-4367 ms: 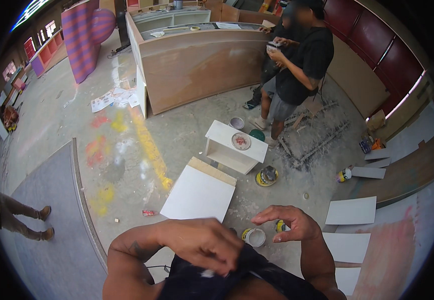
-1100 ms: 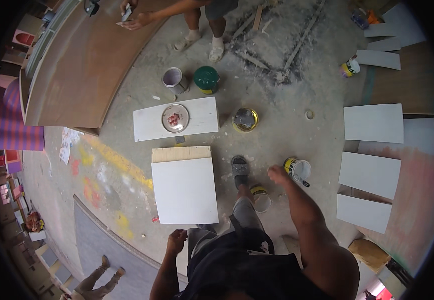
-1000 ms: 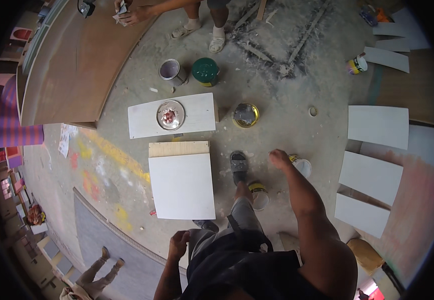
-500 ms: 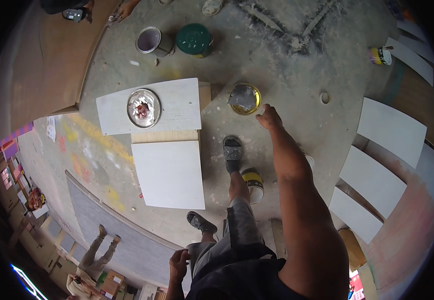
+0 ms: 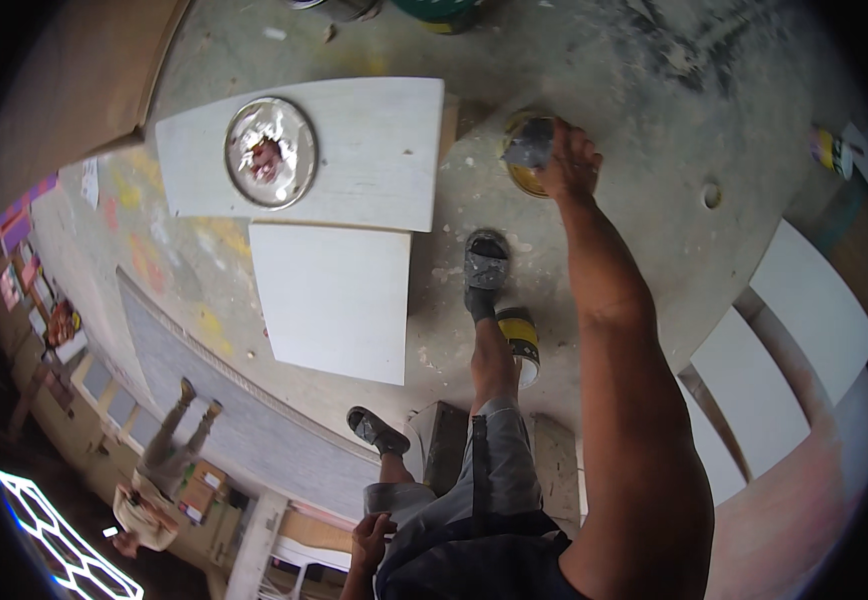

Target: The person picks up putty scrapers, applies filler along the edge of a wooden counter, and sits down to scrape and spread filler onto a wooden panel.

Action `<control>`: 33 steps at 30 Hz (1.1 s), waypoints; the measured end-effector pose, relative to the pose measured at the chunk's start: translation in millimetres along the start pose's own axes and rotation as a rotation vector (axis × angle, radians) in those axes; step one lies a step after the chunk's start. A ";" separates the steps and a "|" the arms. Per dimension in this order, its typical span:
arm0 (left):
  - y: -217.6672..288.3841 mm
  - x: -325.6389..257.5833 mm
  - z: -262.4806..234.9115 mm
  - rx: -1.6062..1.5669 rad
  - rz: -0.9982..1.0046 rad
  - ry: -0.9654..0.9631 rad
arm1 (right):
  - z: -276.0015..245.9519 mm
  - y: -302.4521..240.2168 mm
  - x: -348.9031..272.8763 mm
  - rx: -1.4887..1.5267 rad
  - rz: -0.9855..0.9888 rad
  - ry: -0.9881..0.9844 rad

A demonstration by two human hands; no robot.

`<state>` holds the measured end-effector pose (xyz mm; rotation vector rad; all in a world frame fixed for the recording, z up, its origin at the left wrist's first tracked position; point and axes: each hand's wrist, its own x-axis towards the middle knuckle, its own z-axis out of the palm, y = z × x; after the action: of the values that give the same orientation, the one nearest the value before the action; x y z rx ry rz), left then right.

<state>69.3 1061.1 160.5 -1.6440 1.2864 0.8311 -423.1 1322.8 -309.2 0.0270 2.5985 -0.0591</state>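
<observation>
My right hand (image 5: 570, 162) reaches forward to a gold-coloured round tin (image 5: 528, 182) on the concrete floor. Its fingers are curled at the edge of a grey flat piece (image 5: 528, 143) that lies over the tin's top; the grip is partly hidden and slightly blurred. Down by my left thigh is my left hand (image 5: 372, 540), its fingers curled in, and whatever they may hold is hidden. On the white board (image 5: 374, 150) to the left sits a round metal lid (image 5: 299, 165), wet and shiny inside, with a reddish-brown patch at its middle.
A second white panel (image 5: 334, 305) lies nearer. Beside my right foot stands a yellow-and-black can (image 5: 519, 335). More white panels (image 5: 754, 380) lie at the right. A brown board (image 5: 84, 80) rises at far left. Another person (image 5: 149, 510) is at the lower left, farther off.
My right hand has moved from beside the gold tin onto the grey piece at its top. The view has shifted, so the far paint buckets are mostly out of the picture.
</observation>
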 end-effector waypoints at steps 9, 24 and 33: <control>39.7 5.2 14.2 -0.043 0.044 -0.054 | -28.3 2.5 -2.3 -0.098 0.186 -0.152; 61.6 26.8 8.8 -0.112 0.301 -0.106 | -45.7 11.9 -104.4 1.597 0.304 -0.475; 91.0 11.3 -13.8 -0.247 0.753 -0.122 | -144.3 -27.3 -273.0 1.779 0.211 -0.779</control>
<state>-16.3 1035.5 135.4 -1.2406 1.7947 1.5615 -264.6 1300.4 -43.8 0.7045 1.0653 -1.7666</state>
